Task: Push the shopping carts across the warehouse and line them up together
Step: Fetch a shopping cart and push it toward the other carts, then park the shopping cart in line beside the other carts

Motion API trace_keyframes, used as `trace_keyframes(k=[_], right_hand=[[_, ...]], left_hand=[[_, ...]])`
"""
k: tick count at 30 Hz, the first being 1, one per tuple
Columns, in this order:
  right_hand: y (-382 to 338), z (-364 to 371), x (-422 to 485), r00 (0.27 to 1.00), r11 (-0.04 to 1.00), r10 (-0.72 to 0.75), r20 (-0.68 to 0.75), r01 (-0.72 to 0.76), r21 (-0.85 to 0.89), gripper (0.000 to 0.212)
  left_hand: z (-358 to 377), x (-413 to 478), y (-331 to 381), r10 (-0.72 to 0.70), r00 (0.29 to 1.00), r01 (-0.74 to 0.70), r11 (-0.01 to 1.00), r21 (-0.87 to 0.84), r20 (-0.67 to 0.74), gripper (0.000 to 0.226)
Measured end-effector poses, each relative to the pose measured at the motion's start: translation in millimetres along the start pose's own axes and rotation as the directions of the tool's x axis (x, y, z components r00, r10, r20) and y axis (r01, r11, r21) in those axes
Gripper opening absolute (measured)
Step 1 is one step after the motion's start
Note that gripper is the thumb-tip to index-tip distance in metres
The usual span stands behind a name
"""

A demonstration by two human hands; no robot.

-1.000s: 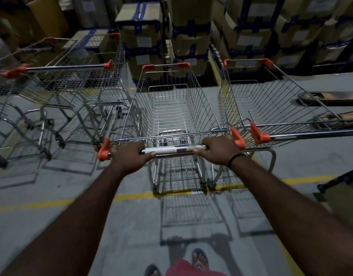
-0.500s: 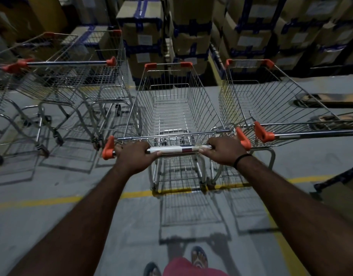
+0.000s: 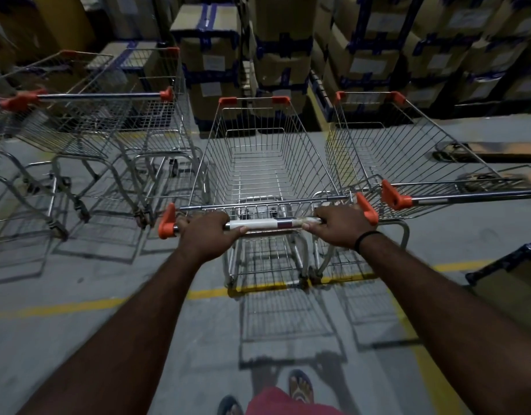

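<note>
Left hand (image 3: 207,235): wrapped over the handle bar (image 3: 267,224) of the middle shopping cart (image 3: 267,169), fingers curled round the tube, thumb tucked along its near side. It sits close to the bar's left orange end cap (image 3: 167,221).

Right hand (image 3: 339,227): grips the same bar, fingers curled over the top, just inside the right orange end cap (image 3: 367,209). A black wristband (image 3: 366,239) is on that wrist. Both arms are stretched out nearly straight. Between the two hands the bar shows a white sleeve with a dark red patch.

Middle shopping cart: wire basket, nose pointing at the far edge of the concrete floor (image 3: 78,339). Its rear wheels stand on the yellow line (image 3: 78,307) painted across the floor.

Right-hand cart (image 3: 393,151): just beside the middle one, parallel and facing the same way, noses roughly level. Its handle cap (image 3: 394,197) sits a short gap from the middle cart's right cap. Whether the two baskets touch, I cannot tell.

Left-hand carts (image 3: 87,121): a cluster towards the left edge of the floor, standing apart from the middle cart. The wire overlaps too much for a sure count.

Cardboard boxes (image 3: 210,55): banded in blue tape, stacked high along the far edge of the floor, just past the cart noses.

Near edge of the floor: the person's sandalled foot (image 3: 300,384) and a red garment (image 3: 276,402), directly behind the middle cart.
</note>
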State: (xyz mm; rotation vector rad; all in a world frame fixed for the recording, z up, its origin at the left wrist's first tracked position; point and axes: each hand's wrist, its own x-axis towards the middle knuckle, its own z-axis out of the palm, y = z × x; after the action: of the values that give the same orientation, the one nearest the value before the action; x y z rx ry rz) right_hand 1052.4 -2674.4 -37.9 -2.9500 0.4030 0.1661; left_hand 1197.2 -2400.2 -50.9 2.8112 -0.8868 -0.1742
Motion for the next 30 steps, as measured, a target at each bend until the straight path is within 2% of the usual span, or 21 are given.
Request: trace_keyframes(k=[5,10,14,15,21,23,26,28,30], right_hand=[[1.1,-2.3,-2.6,1.000,1.000,-0.002,-0.002,0.002,0.028,0.045],[-1.6,-3.0,-4.1,0.999,0.998,0.036,0.036,-0.037,0.057,0.060],[-8.2,-9.0,-4.4,0.991,0.989,0.104,0.087,-0.113,0.095,0.096],[-10.8,-10.6,-4.5,0.988,0.987,0.121,0.097,-0.130,0.090,0.097],[-24.9,-21.8,-5.7,0.966,0.980,0.187,0.177,-0.196,0.036,0.095],[-28.3,-27.1,-4.0,0.947,0.977,0.199,0.254,-0.211,0.021,0.086],[-26.2,-37.4,10.6,0.882,0.965,0.223,0.415,-0.261,0.036,0.084],[-28.0,-48.5,28.5,0.849,0.975,0.202,0.487,-0.221,-0.019,0.081],[-36.0,-61.3,45.8,0.857,0.991,0.135,0.497,-0.117,-0.068,0.063]], left_hand=[[4.3,-1.3,-0.7,-0.002,1.000,0.002,1.000,0.001,-0.010,0.052],[1.7,-5.4,0.8,0.004,1.000,-0.004,1.000,-0.009,0.003,0.052],[-2.1,-5.5,2.0,0.006,0.999,-0.006,1.000,-0.002,0.047,0.053],[-2.2,-4.6,1.2,0.007,0.998,-0.006,1.000,-0.003,0.060,0.052],[-8.0,4.7,-4.3,0.057,0.981,-0.046,0.997,-0.065,0.188,0.051],[-10.1,8.8,-3.6,0.057,0.973,-0.048,0.998,-0.045,0.224,0.052],[-15.0,20.8,-0.8,0.059,0.943,-0.031,0.995,-0.090,0.327,0.050],[-21.8,29.6,0.6,0.084,0.922,-0.034,0.990,-0.138,0.377,0.040],[-27.8,37.5,4.2,0.117,0.917,-0.047,0.981,-0.188,0.383,0.033]])
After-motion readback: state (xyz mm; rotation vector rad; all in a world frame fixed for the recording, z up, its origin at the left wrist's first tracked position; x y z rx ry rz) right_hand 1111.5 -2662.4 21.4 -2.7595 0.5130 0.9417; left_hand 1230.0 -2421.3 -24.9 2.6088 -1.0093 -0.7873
